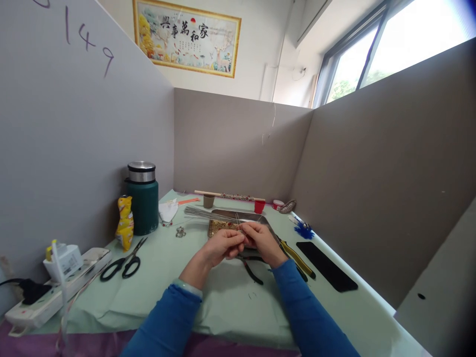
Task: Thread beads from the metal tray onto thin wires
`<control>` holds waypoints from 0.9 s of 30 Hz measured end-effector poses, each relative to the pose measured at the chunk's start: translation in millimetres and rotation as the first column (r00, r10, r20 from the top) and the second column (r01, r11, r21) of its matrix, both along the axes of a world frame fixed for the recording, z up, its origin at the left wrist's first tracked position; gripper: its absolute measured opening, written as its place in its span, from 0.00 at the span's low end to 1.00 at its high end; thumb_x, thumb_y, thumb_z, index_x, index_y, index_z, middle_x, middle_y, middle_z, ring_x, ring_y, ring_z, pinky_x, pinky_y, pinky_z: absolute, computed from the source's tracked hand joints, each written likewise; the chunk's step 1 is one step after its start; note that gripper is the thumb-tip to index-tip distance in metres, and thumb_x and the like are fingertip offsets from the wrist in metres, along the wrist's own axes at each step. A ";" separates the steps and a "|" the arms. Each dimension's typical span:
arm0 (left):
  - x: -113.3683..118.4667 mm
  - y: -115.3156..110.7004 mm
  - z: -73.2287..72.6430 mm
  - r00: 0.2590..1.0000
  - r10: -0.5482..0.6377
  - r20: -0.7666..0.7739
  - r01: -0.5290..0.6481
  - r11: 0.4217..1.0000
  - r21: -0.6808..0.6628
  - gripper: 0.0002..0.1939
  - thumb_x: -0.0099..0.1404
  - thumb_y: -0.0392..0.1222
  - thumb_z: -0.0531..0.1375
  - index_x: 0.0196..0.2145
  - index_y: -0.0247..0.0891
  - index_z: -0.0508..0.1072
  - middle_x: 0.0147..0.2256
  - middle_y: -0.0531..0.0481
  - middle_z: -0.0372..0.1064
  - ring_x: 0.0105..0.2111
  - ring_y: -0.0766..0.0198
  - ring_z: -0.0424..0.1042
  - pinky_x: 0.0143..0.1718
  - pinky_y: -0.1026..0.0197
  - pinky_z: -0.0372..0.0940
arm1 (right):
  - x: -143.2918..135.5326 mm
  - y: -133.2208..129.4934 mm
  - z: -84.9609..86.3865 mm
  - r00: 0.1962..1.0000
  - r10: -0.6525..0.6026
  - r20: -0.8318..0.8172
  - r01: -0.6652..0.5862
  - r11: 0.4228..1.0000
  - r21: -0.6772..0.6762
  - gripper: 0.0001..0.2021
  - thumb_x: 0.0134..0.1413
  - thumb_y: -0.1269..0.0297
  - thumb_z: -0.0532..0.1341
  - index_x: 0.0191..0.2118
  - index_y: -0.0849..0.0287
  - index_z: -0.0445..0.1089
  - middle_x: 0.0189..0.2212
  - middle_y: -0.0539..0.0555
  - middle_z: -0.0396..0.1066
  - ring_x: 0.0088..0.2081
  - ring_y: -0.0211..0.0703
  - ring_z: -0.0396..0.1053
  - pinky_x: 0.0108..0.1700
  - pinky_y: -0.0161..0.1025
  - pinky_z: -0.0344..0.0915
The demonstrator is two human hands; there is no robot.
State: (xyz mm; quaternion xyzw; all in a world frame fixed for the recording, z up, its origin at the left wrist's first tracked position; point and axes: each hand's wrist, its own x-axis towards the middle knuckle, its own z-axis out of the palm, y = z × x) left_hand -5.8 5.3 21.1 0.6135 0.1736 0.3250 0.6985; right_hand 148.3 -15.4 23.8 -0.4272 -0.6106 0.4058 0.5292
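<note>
My left hand (224, 244) and my right hand (263, 242) meet fingertip to fingertip over the near side of a metal tray (266, 218). Both are closed in a pinch on thin wire (238, 219), whose ends stick up above the fingers. Whatever else sits between the fingertips is too small to make out. Gold-coloured beads (217, 227) fill the tray's left part. A bundle of straight wires (201, 213) lies across its far left edge. Beneath my hands are dark-handled pliers (253, 273), partly hidden; yellow-handled pliers (299, 260) lie beside my right wrist.
Scissors (126, 263), a green flask (143, 206), a yellow packet (125, 223) and a power strip (59, 292) stand or lie left. A red cup (259, 206) and a brown cup (208, 201) are behind the tray. Rightward lies a black strip (327, 266). Grey partitions (238, 144) enclose the table.
</note>
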 end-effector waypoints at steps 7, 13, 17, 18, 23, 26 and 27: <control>2.1 -6.1 2.6 0.998 0.022 -0.051 -0.019 0.998 0.065 0.13 0.54 0.46 0.61 0.26 0.30 0.71 0.19 0.52 0.62 0.13 0.77 0.53 0.15 0.69 0.45 | -5.1 -1.8 3.7 0.978 0.135 -0.157 -0.147 0.987 -0.065 0.16 0.47 0.51 0.61 0.29 0.60 0.63 0.21 0.47 0.61 0.19 0.30 0.55 0.20 0.29 0.54; 7.8 -1.7 0.8 0.979 0.200 0.037 -0.203 0.974 0.096 0.13 0.54 0.47 0.60 0.23 0.31 0.70 0.18 0.52 0.63 0.12 0.74 0.56 0.14 0.69 0.50 | -12.2 0.9 3.1 0.990 -0.052 -0.129 0.068 0.990 0.125 0.14 0.54 0.53 0.55 0.28 0.59 0.63 0.20 0.47 0.62 0.18 0.32 0.56 0.20 0.31 0.53; 9.5 4.3 -0.2 0.938 0.326 0.114 -0.329 0.944 0.010 0.14 0.52 0.47 0.62 0.22 0.31 0.70 0.18 0.53 0.63 0.12 0.74 0.57 0.14 0.68 0.53 | -24.6 -5.7 -0.9 0.959 -0.270 -0.089 0.284 0.895 0.345 0.11 0.57 0.58 0.52 0.33 0.59 0.65 0.23 0.49 0.65 0.24 0.37 0.62 0.26 0.33 0.59; 9.9 5.7 -0.9 0.928 0.347 0.134 -0.349 0.937 -0.012 0.14 0.51 0.48 0.62 0.22 0.31 0.69 0.18 0.53 0.63 0.12 0.73 0.58 0.14 0.68 0.53 | -28.2 -8.5 -2.2 0.941 -0.330 -0.070 0.329 0.851 0.410 0.10 0.58 0.60 0.52 0.34 0.59 0.66 0.26 0.51 0.66 0.26 0.38 0.63 0.29 0.34 0.61; 12.2 13.1 -9.5 0.892 0.397 0.215 -0.384 0.918 -0.103 0.16 0.49 0.49 0.63 0.21 0.31 0.68 0.16 0.54 0.62 0.12 0.73 0.58 0.14 0.68 0.54 | -40.0 -18.1 -9.6 0.862 -0.498 0.093 0.303 0.653 0.694 0.09 0.58 0.69 0.50 0.34 0.57 0.68 0.37 0.56 0.68 0.40 0.43 0.65 0.43 0.41 0.62; 12.2 17.0 -13.7 0.889 0.387 0.245 -0.355 0.920 -0.164 0.15 0.50 0.48 0.64 0.21 0.32 0.67 0.13 0.56 0.59 0.13 0.73 0.57 0.15 0.68 0.52 | -41.4 -16.9 -13.6 0.812 -0.545 0.210 0.209 0.607 0.767 0.11 0.57 0.72 0.51 0.34 0.56 0.69 0.40 0.56 0.68 0.42 0.45 0.64 0.45 0.42 0.61; 11.7 17.7 -13.9 0.890 0.382 0.249 -0.344 0.921 -0.184 0.15 0.50 0.48 0.64 0.21 0.32 0.67 0.13 0.56 0.58 0.13 0.73 0.57 0.15 0.69 0.52 | -41.1 -15.7 -14.3 0.802 -0.553 0.225 0.199 0.603 0.772 0.11 0.56 0.72 0.51 0.35 0.56 0.69 0.40 0.56 0.67 0.42 0.45 0.64 0.45 0.43 0.61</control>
